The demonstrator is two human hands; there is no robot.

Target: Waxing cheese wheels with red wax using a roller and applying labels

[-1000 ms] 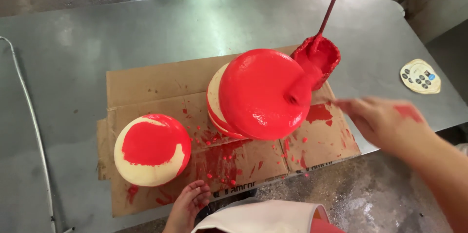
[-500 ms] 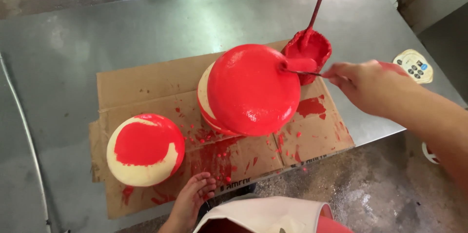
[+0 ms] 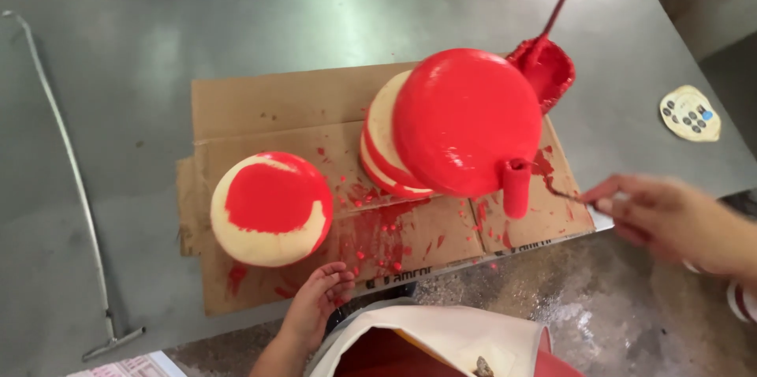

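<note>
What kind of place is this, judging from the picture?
Probably a small workshop: a bare metal table over rough concrete floor, with spattered cardboard under round wheels being coated red by a small roller.

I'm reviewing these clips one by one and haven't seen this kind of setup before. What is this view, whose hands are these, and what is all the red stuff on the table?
There is no machine here: a person works with bare hands, filmed by a camera on their head that looks down. On the grey metal table lies a flattened brown cardboard sheet, spattered red. On it stand a cream-coloured round wheel partly painted red and a stack of similar wheels, the top red-coated wheel glossy all over. Behind sits a red-smeared paint tub with a stick in it. The right hand holds a small red paint roller against the top wheel's edge. The left hand rests its fingers on the cardboard's near edge and holds nothing.
</note>
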